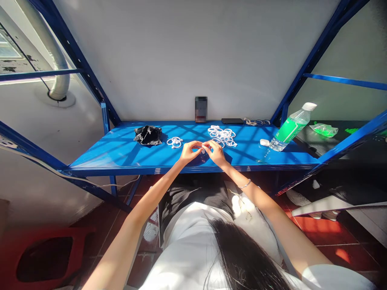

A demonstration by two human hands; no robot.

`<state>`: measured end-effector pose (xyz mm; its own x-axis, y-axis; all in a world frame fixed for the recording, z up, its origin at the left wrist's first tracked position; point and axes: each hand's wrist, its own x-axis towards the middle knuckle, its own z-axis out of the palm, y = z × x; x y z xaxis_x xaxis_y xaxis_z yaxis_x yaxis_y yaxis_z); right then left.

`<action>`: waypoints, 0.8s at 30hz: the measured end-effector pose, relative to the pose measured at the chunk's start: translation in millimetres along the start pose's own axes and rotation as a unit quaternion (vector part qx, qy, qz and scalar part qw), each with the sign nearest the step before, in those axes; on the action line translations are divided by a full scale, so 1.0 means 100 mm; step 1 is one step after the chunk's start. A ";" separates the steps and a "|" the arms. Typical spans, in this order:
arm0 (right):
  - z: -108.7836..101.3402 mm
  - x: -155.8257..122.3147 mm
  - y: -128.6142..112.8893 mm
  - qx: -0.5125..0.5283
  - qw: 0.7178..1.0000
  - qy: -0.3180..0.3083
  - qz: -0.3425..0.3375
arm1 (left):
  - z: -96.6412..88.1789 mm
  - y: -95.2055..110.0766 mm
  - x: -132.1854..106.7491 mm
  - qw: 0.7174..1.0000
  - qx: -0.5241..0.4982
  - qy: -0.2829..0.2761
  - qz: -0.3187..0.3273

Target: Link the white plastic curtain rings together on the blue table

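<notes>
My left hand (pixel 191 151) and my right hand (pixel 215 152) meet above the front part of the blue shelf (pixel 121 155). Fingers and thumbs of both are pinched together, tip to tip. A small pale piece (pixel 203 151) shows just below the fingertips, too little of it to name. Behind my right hand lies a tangled pile of white loop-shaped pieces (pixel 228 137). A smaller group of the same white loops (pixel 174 142) rests left of my left hand. Farther left sits a crumpled black plastic bag (pixel 148 135).
A dark phone (pixel 201 109) leans upright against the wall; another dark flat device (pixel 232 121) lies beside a coiled cable (pixel 250 121). Toward the right are a small white case (pixel 265 142) and a tilted water bottle (pixel 290 128). Blue frame posts (pixel 104 117) bound the shelf.
</notes>
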<state>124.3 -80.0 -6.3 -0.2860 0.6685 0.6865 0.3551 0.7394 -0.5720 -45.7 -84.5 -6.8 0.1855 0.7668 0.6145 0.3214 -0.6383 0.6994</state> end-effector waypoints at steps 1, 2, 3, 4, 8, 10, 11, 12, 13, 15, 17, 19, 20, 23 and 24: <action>0.00 0.00 0.00 0.002 1.000 -0.004 0.006 | 0.00 -0.01 0.00 1.000 0.001 -0.001 -0.003; 0.00 0.01 0.01 0.006 1.000 -0.007 0.012 | 0.00 -0.01 0.00 1.000 0.004 -0.003 -0.007; 0.00 0.01 0.02 0.011 1.000 -0.009 0.018 | 0.00 -0.02 0.00 1.000 0.007 -0.003 -0.010; 0.00 0.02 0.03 0.016 1.000 -0.008 0.023 | 0.00 -0.02 0.00 1.000 0.009 -0.003 -0.012; 0.02 0.03 0.08 0.040 0.998 -0.010 0.041 | 0.00 -0.02 0.01 1.000 0.010 -0.004 -0.006; 0.02 0.03 0.10 0.052 0.997 -0.009 0.051 | 0.00 -0.01 0.01 1.000 0.008 -0.005 -0.003; 0.03 0.03 0.10 0.056 0.997 -0.007 0.055 | 0.00 0.00 0.01 1.000 0.008 -0.006 -0.003; 0.03 0.03 0.11 0.060 0.996 -0.005 0.059 | 0.00 0.00 0.01 1.000 0.009 -0.007 -0.002; 0.03 0.03 0.11 0.063 0.996 -0.002 0.061 | 0.00 0.01 0.01 1.000 0.010 -0.008 -0.002; 0.03 0.04 0.11 0.065 0.996 0.003 0.064 | -0.01 0.02 0.00 1.000 0.014 -0.008 0.001; 0.02 0.04 0.10 0.062 0.996 0.004 0.064 | -0.01 0.03 0.00 1.000 0.019 -0.005 0.004; 0.02 0.04 0.09 0.057 0.997 0.003 0.060 | -0.01 0.04 0.00 1.000 0.028 -0.002 0.009; 0.02 0.04 0.08 0.054 0.997 0.003 0.057 | -0.01 0.05 0.01 0.999 0.034 -0.001 0.012; 0.01 0.04 0.07 0.046 0.998 0.006 0.049 | -0.01 0.05 0.01 0.998 0.056 0.004 0.031; 0.01 0.04 0.07 0.044 0.998 0.009 0.046 | -0.02 0.05 0.01 0.997 0.062 0.006 0.041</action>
<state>124.6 -72.3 -7.9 -0.2400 0.7332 0.6363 0.3003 0.6794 -0.6695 -45.4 -86.8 -2.1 0.2041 0.7113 0.6726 0.4189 -0.6845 0.5967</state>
